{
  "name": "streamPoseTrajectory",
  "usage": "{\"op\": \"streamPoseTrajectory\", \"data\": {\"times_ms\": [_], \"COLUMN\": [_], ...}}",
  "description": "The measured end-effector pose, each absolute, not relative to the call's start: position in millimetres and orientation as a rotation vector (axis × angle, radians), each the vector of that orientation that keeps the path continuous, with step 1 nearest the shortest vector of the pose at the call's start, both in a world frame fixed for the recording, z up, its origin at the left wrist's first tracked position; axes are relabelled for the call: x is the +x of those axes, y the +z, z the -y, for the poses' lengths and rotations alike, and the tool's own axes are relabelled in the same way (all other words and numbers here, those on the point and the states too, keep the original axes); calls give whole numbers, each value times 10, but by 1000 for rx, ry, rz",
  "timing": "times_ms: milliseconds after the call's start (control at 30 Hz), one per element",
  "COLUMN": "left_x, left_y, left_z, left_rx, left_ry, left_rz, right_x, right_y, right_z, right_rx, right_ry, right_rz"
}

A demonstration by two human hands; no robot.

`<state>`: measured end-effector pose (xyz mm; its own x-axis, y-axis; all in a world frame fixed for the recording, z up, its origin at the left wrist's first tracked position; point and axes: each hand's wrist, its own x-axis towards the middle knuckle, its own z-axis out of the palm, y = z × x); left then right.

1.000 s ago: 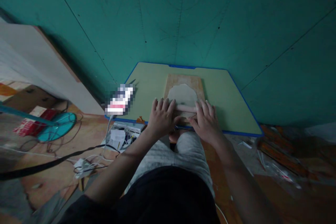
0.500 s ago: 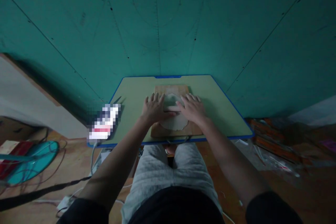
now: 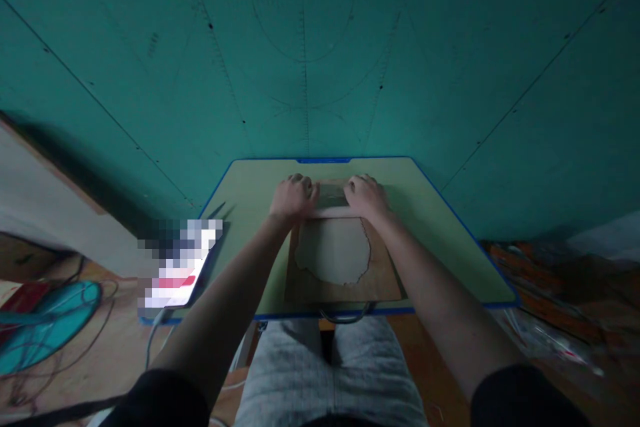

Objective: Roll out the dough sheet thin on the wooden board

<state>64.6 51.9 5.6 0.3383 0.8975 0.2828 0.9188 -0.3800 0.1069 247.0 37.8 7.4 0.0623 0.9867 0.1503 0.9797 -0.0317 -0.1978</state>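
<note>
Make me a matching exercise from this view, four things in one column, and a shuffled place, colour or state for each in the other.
1. roller
2. pale sheet
3. wooden board
4. table

A. light green with a blue rim
B. directly beneath the pale sheet
C. spanning between left hand and right hand
D. flat, ragged-edged

Pairs: 1-C, 2-D, 3-B, 4-A
</note>
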Motion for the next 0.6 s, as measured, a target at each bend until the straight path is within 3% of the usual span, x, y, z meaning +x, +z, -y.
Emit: {"op": "streamPoseTrajectory", "data": {"times_ms": [200,600], "left_x": [670,687], "left_y": [119,2], "left_z": [-593,-319], "left_rx": [-2435,-2347], "left_ry": [-482,-457], "left_rz": [1721,1980], "right_x": [2495,2508], "right_y": [69,11], "right_z": [-511,-266], "right_rx": [-2034,-2184], "right_ry": [-67,33], "right_rz": [1943,1987]}}
